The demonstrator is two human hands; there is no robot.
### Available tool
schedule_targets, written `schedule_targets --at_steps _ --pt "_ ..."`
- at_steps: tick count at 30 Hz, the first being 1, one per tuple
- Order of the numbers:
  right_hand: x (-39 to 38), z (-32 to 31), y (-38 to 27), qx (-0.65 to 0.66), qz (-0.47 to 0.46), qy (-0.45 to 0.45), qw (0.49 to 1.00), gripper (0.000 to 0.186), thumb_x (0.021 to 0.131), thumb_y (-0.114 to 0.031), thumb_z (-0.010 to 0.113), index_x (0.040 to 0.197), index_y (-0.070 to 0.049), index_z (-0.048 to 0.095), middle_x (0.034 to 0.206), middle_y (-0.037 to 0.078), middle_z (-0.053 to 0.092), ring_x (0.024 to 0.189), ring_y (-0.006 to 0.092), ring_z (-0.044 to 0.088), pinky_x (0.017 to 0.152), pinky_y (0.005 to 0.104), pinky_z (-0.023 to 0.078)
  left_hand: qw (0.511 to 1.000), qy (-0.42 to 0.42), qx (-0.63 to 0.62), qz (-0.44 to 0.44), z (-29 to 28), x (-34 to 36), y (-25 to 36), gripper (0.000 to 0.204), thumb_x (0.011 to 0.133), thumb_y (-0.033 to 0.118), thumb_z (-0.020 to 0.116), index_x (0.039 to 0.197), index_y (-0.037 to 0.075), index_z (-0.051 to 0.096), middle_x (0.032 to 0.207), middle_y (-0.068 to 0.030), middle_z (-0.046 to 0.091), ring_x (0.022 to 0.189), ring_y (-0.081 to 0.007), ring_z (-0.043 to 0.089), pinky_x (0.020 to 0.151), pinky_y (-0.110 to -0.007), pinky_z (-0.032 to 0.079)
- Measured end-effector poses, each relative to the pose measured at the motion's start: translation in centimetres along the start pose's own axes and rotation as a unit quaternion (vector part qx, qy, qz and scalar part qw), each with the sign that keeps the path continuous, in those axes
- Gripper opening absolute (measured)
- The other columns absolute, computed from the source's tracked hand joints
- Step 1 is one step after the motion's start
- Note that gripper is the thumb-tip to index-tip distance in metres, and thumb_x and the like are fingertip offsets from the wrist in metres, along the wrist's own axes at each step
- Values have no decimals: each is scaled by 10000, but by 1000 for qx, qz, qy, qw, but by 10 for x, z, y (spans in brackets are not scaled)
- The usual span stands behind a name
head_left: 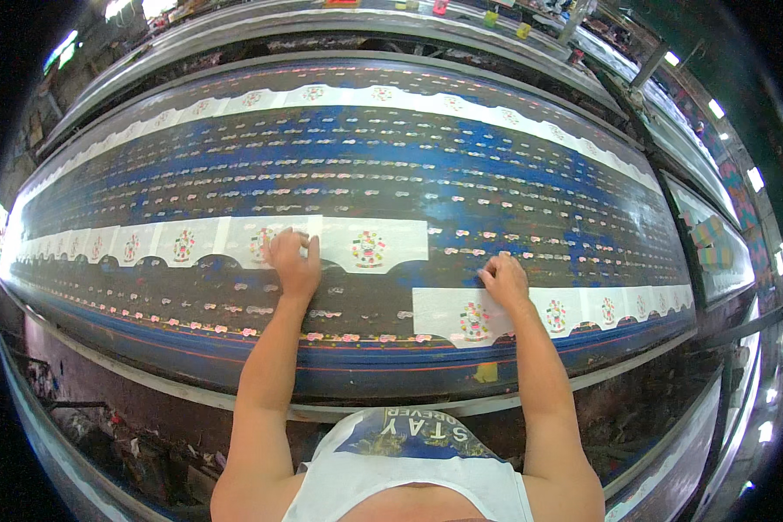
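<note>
The fingers of your left hand [296,263] are loosely bent over a printed white piece [250,241] in the upper row, and those of your right hand [506,280] are curled, thumb near forefinger, by the top edge of the lower row's left end piece [459,311]; whether either pinches anything, I cannot tell. You would do best to handle each by its plain margins, off the coloured print [475,322], keeping it flat and level with its neighbours on the dark table [365,300].
</note>
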State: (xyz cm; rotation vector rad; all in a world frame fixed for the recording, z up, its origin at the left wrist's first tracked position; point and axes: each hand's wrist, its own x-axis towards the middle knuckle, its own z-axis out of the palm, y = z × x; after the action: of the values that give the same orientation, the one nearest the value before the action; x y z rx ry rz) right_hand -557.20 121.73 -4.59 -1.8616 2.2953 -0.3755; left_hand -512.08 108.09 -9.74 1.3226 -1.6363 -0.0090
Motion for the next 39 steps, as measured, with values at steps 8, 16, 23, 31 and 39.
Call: schedule_targets --at_steps 8,16,23,31,39 --pt "-57 -45 75 -108 -158 -31 981 103 868 -193 828 945 -138 786 1079 103 697 1169 344 651 1002 488 541 993 -69 -53 79 20 -61 122 153 893 151 853 870 121 704 979 -72 739 1059 -349 677 1166 -610 369" --pt "-66 -70 82 210 -223 -166 937 131 911 -123 819 993 -42 757 1058 161 786 1096 328 746 977 438 570 916 -345 -93 181 49 -88 230 656 769 -12 722 1406 139 698 1243 -108 761 1309 -366 618 1225 -598 363" --pt "-58 -97 118 290 -194 -115 930 220 902 -128 819 1107 -57 779 1070 163 799 1026 343 771 910 443 595 930 -359 -83 -13 50 -83 223 135 873 154 830 972 62 827 956 -111 798 1008 -268 742 1047 -492 504" --pt "11 -35 136 370 -27 -6 929 178 951 -90 763 1112 -14 773 967 133 813 868 216 779 813 379 593 964 -173 -125 -157 101 -59 184 234 934 272 842 982 45 815 980 -144 808 964 -296 733 923 -448 546" --pt "72 22 150 334 46 142 931 217 949 -70 779 1160 -17 770 979 105 824 868 200 776 813 362 601 997 -64 43 -5 151 -40 180 142 888 216 854 984 121 810 1099 -79 754 1249 -354 630 1179 -612 348"
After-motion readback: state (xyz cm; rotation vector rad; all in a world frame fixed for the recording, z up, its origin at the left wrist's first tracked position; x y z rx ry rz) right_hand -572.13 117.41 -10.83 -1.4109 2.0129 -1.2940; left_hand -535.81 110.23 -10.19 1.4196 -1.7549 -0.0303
